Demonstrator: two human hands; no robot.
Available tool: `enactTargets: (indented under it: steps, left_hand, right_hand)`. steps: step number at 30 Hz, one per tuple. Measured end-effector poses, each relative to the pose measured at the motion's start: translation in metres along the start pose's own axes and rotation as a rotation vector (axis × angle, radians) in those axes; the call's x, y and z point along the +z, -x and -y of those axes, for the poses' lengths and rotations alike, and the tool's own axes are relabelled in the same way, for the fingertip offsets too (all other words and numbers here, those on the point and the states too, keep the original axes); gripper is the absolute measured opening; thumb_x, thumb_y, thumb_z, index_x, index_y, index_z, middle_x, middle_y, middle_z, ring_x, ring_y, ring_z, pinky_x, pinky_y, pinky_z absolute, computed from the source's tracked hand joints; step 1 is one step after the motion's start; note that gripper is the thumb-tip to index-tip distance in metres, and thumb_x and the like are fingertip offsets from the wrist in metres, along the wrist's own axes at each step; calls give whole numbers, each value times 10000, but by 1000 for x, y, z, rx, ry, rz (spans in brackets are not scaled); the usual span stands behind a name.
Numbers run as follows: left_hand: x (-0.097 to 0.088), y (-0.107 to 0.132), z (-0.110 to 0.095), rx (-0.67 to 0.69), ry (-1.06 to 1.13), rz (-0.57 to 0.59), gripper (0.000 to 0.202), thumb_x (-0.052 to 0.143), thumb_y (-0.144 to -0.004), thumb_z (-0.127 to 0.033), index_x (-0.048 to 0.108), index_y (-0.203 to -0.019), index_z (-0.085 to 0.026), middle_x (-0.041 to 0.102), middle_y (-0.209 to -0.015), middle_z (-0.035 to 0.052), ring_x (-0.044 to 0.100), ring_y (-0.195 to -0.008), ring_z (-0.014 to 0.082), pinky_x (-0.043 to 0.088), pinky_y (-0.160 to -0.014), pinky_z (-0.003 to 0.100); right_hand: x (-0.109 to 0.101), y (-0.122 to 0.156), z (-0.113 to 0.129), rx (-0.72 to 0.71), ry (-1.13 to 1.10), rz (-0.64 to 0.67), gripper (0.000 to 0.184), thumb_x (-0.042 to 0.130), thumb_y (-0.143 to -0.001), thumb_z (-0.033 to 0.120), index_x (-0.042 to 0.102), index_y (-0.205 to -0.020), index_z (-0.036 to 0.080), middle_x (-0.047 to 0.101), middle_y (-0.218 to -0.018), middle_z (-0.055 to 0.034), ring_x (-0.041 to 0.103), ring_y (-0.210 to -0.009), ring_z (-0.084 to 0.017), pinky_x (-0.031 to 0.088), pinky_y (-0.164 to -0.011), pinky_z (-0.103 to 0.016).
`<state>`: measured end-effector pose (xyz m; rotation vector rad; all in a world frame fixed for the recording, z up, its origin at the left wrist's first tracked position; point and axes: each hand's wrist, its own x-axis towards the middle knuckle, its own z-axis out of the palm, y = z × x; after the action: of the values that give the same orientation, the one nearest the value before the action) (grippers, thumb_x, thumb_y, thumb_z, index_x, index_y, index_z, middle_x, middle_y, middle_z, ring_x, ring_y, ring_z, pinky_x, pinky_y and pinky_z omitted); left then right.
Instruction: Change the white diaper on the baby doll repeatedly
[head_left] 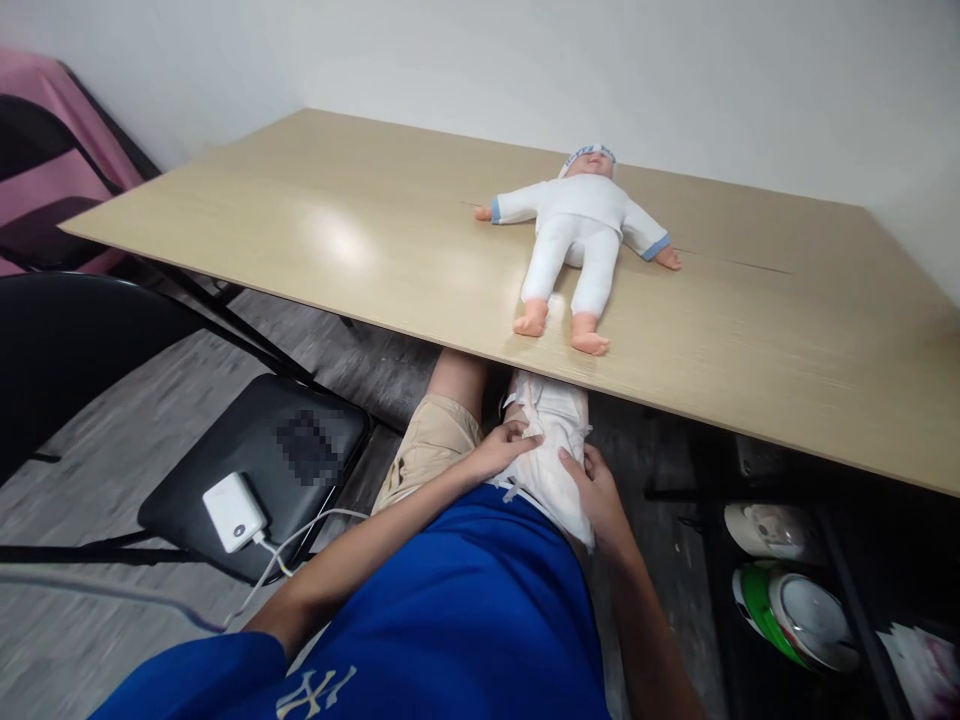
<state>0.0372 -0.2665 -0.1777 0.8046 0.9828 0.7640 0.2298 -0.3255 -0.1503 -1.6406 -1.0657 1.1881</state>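
Dark shelf [846, 565], near right: round green-and-white item [765, 612] inside. White cloth [553, 475], soft, crumpled, lies over right leg [514, 412], at table's [300, 215] near edge. Left hand [504, 448] curled on cloth; right hand [598, 490] at its right side, thumb on top. Cannot tell if either grips.

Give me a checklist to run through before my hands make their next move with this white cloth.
1. Left hand on the white cloth: ok, touching it.
2. Right hand on the white cloth: ok, at its right side.
3. Firm grip by both hands: cannot tell; some fingertips are hidden.
4. Cloth spread smooth: not ok, it lies creased over the lap.
5. Doll fully on the table: ok, on its back, feet toward the near edge.
6. Cable seated in the power bank: ok, as far as visible.
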Motion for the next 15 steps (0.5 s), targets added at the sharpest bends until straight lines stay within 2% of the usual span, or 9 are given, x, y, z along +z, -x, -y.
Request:
enactTargets:
  steps: [3,7,9,12,15]
  left_hand:
    - [5,27,-17,-11,26,31,842,1033,-594,-751,618,-1071,-195,718,-820,-14,684,-696,157,530,-703,287]
    - [9,78,-48,0,51,141,744,1006,-721,-697,602,-1105,-203,707,-807,-26,681,-684,158,509,-666,266]
    - [13,107,-68,34,75,222,654,968,-820,-645,591,-1135,-213,724,-856,-9,716,-741,175,535,-707,276]
    - [21,145,-98,145,51,303,476,878,-973,-530,594,-1198,-221,771,-1035,41,758,-926,193,571,-835,292]
    - [30,165,-121,283,-1,332,353,809,-1050,-441,604,-1242,-227,779,-1164,66,747,-1058,195,568,-951,305]
  right_hand:
    - [-3,15,20,38,-85,30,791,863,-760,838,693,-1238,231,844,-1127,-117,804,-1030,-351,657,-912,-489]
    - [-13,49,57,47,-206,80,732,959,-764,716,689,-1256,245,837,-1230,-103,786,-1145,-347,643,-947,-431]
    - [-18,71,78,4,-190,97,630,931,-846,664,692,-1267,262,826,-1256,-85,778,-1161,-328,636,-933,-394]
    - [-25,102,107,-89,-129,82,479,884,-939,583,706,-1264,280,814,-1216,-57,770,-1092,-285,627,-885,-349]
    - [-25,120,127,-195,-133,24,380,869,-967,525,720,-1230,296,799,-1119,-30,752,-972,-240,616,-805,-311]
